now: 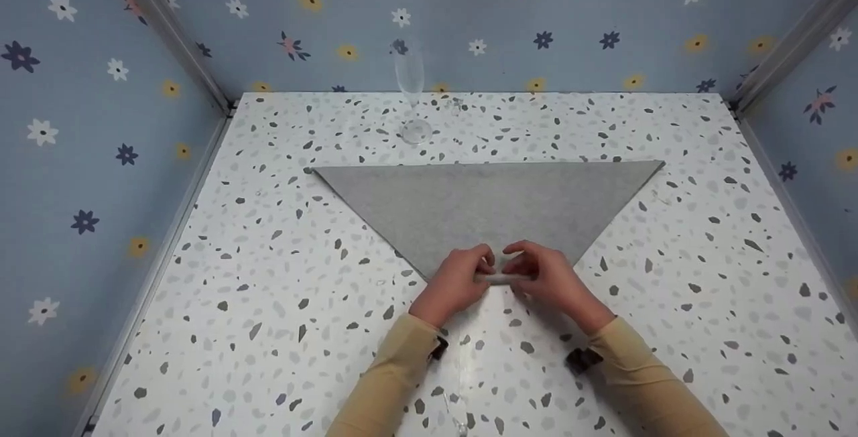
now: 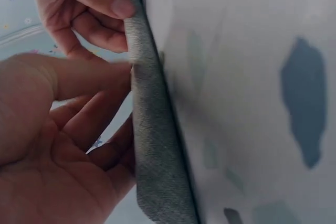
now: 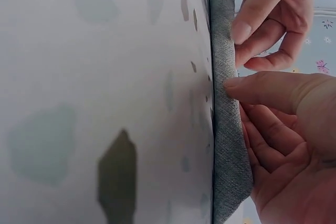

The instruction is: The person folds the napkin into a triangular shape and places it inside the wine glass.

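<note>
A grey cloth napkin lies flat on the table, its long straight edge at the far side and its sides narrowing toward me. The near edge is turned over into a narrow roll. My left hand pinches this roll left of its middle, thumb on the near side. Just to the right, my right hand pinches the same roll, a small gap between the two hands. Both wrist views show the rolled edge close up, with thumbs against it and curled fingers behind it.
A clear stemmed glass stands upright beyond the napkin's far edge, left of centre. The white speckled tabletop is bordered by blue flowered panels at the back and both sides.
</note>
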Tool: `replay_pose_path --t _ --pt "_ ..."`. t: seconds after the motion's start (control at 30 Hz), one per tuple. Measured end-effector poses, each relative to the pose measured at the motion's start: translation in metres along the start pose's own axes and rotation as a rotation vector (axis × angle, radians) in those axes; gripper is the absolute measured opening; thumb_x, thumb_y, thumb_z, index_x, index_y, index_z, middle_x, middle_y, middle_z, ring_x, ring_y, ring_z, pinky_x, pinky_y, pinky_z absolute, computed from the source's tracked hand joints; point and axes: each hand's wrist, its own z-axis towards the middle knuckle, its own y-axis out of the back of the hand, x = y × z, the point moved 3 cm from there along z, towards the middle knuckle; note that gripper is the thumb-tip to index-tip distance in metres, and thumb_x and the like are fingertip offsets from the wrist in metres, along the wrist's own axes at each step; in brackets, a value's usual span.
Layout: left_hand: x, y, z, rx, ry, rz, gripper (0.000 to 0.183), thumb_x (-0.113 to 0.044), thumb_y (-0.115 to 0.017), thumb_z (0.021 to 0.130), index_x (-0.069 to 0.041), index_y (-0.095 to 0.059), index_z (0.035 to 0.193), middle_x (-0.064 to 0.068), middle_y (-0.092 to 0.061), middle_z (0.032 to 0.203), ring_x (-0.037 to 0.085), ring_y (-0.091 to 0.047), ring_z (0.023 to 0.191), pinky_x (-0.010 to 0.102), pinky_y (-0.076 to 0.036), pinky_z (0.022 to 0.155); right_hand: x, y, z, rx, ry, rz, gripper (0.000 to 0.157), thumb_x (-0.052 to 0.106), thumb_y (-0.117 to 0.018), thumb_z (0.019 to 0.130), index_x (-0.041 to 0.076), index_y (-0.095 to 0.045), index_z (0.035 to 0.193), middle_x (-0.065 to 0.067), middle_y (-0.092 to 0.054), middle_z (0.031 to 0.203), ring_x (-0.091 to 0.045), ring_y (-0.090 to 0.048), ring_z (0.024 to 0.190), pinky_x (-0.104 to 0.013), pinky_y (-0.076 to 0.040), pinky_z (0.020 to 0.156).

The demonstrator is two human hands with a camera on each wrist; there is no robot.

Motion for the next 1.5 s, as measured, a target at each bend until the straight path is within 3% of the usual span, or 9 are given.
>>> replay_pose_path --t 0.23,0.43,0.73,0.9,1.03,1.2,1.4,1.5 --pt "0.004 0.002 -0.001 0.005 0.025 -0.044 0.036 0.018 -0.059 0.076 -0.007 -0.061 0.101 0.002 -0.072 0.097 0.016 -0.065 0.094 0.028 -0.050 0.081 0.000 -0.001 0.001 0.003 0.012 -0.026 0.048 -0.009 -0.073 0.077 0.005 -0.059 0.121 -0.001 -0.070 0.095 -0.015 -0.066 0.086 -0.036 -0.053 0.073" --pt "0.011 0.004 0.000 -0.007 0.050 -0.136 0.033 0.018 -0.058 0.076 -0.007 -0.061 0.097 0.002 -0.072 0.093 0.011 -0.066 0.089 0.027 -0.051 0.078 -0.001 -0.002 0.002 -0.008 0.011 -0.048 0.042 -0.007 -0.074 0.078 0.004 -0.061 0.117 0.000 -0.070 0.094 -0.013 -0.066 0.086 -0.036 -0.054 0.074" --pt "0.018 0.006 -0.002 0.048 0.061 -0.294 0.023 0.009 -0.066 0.082 -0.002 -0.058 0.100 0.005 -0.072 0.092 0.013 -0.067 0.088 0.029 -0.050 0.081 -0.001 -0.001 0.002 0.052 -0.008 -0.051 0.034 -0.004 -0.073 0.080 0.007 -0.063 0.111 0.003 -0.069 0.091 -0.010 -0.066 0.085 -0.033 -0.053 0.074" --pt "0.014 0.007 -0.005 -0.060 0.026 -0.256 0.026 0.010 -0.067 0.080 -0.004 -0.057 0.098 0.006 -0.069 0.093 0.017 -0.065 0.090 0.031 -0.050 0.082 0.001 0.002 0.004 0.082 -0.012 -0.050 0.033 -0.003 -0.071 0.081 0.009 -0.063 0.110 0.002 -0.069 0.093 -0.011 -0.065 0.087 -0.033 -0.053 0.076" --pt "0.006 0.004 -0.009 -0.127 -0.050 -0.292 0.029 0.011 -0.068 0.079 -0.006 -0.060 0.100 0.006 -0.067 0.096 0.016 -0.063 0.094 0.031 -0.050 0.086 0.002 0.005 0.006 0.105 -0.031 -0.036 0.030 0.000 -0.071 0.084 0.011 -0.063 0.110 0.001 -0.069 0.095 -0.011 -0.065 0.089 -0.032 -0.053 0.075" --pt "0.006 -0.002 -0.008 -0.111 -0.071 -0.395 0.032 0.015 -0.068 0.078 -0.005 -0.061 0.102 0.007 -0.068 0.095 0.017 -0.066 0.093 0.030 -0.052 0.083 0.001 0.007 0.010 0.135 -0.029 -0.006 0.030 0.002 -0.071 0.085 0.008 -0.061 0.113 -0.002 -0.070 0.095 -0.014 -0.066 0.086 -0.032 -0.055 0.068" --pt "0.012 -0.005 -0.002 -0.087 -0.039 -0.382 0.035 0.019 -0.066 0.075 -0.003 -0.061 0.102 0.006 -0.069 0.092 0.015 -0.066 0.090 0.028 -0.052 0.081 -0.004 0.009 0.012 0.164 -0.100 0.095 0.035 0.000 -0.068 0.086 0.007 -0.058 0.119 -0.006 -0.070 0.095 -0.022 -0.065 0.073 -0.036 -0.054 0.055" --pt "0.015 -0.006 0.000 -0.080 -0.024 -0.371 0.036 0.020 -0.065 0.074 -0.003 -0.061 0.102 0.005 -0.070 0.091 0.014 -0.066 0.089 0.028 -0.052 0.081 -0.006 0.009 0.012 0.157 -0.108 0.123 0.036 0.000 -0.067 0.087 0.006 -0.057 0.121 -0.009 -0.069 0.096 -0.023 -0.065 0.076 -0.033 -0.053 0.054"
